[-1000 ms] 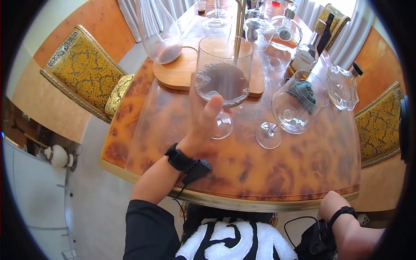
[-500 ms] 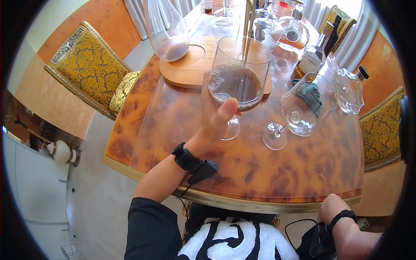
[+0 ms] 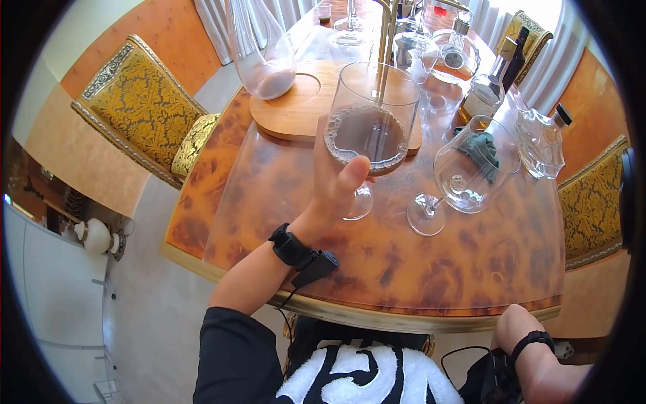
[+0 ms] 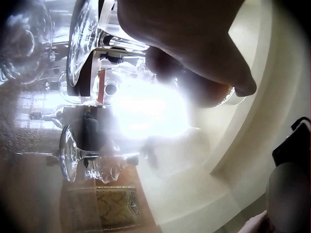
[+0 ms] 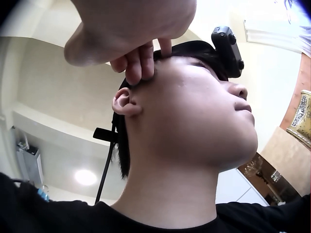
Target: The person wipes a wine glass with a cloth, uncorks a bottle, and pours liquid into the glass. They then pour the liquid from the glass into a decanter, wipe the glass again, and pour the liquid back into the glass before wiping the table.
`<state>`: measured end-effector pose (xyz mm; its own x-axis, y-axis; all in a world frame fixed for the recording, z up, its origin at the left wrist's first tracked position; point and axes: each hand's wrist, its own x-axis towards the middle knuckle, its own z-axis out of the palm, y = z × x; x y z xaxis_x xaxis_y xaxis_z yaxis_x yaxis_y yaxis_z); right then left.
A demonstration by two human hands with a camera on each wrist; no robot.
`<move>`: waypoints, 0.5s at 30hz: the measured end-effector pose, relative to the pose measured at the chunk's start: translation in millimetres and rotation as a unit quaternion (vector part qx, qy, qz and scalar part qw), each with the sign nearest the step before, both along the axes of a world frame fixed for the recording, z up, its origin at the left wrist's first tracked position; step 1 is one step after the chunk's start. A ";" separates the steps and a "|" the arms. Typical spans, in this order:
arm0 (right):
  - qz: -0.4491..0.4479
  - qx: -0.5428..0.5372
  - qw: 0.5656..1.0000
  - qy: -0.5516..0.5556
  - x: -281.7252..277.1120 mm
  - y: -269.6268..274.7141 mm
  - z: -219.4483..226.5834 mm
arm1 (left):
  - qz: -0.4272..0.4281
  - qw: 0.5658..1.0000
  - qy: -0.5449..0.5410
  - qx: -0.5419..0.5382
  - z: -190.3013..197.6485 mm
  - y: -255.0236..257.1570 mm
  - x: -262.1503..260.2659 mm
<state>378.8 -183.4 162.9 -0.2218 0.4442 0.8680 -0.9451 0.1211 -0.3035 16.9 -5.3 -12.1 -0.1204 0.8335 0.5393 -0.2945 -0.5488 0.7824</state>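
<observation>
In the head view my left hand [image 3: 336, 188] grips a large stemmed wine glass [image 3: 369, 138] from its left side, thumb across the near side of the bowl. Brown liquid with a ring of bubbles sits in the bowl, and the glass foot shows below the hand, low over the table [image 3: 323, 262]. The left wrist view has this hand [image 4: 189, 39] dark against glare. To the right is another clear stemmed glass [image 3: 464, 185]. My right hand [image 5: 133, 29] is raised to the side of the head, its loosely bent fingers touching the temple.
Beyond the held glass lies a wooden board [image 3: 282, 124] with a brass-coloured stand; a clear decanter [image 3: 266, 74] rises beside it. A green cloth [image 3: 479, 153], a faceted bottle [image 3: 540, 145] and several liquor bottles are at the right. Patterned chairs [image 3: 138, 101] flank the table.
The head view has shifted, so the table scene sits slightly further right. The glass stays in my left hand at nearly the same height, and the right arm remains bent at the table edge.
</observation>
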 end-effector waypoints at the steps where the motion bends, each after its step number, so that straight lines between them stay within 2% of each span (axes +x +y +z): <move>1: 0.001 0.000 1.000 0.000 10.2 -1.6 -1.5 | 0.004 1.000 -0.004 -0.004 -0.4 -0.2 0.3; 3: 0.062 0.050 0.996 -0.043 36.4 -0.5 -4.6 | 0.001 1.000 0.004 -0.007 1.8 -1.4 -0.8; 4: 0.062 0.049 0.996 -0.043 32.1 -3.3 -0.6 | -0.005 1.000 0.012 -0.008 2.6 -2.0 -1.2; 6: 0.035 -0.042 0.995 -0.085 13.7 -6.0 9.8 | -0.001 1.000 0.008 0.000 3.0 -1.7 0.5; 7: 0.036 -0.041 0.995 -0.084 10.7 -2.1 7.2 | 0.003 1.000 0.004 0.009 3.5 -1.2 1.1; 9: 0.092 0.028 0.992 0.083 3.3 8.0 -4.9 | 0.004 1.000 0.004 0.010 1.2 -0.4 0.1; 15: 0.082 0.102 0.970 0.204 -38.3 23.4 -11.0 | -0.010 1.000 0.000 0.018 -1.1 2.0 0.8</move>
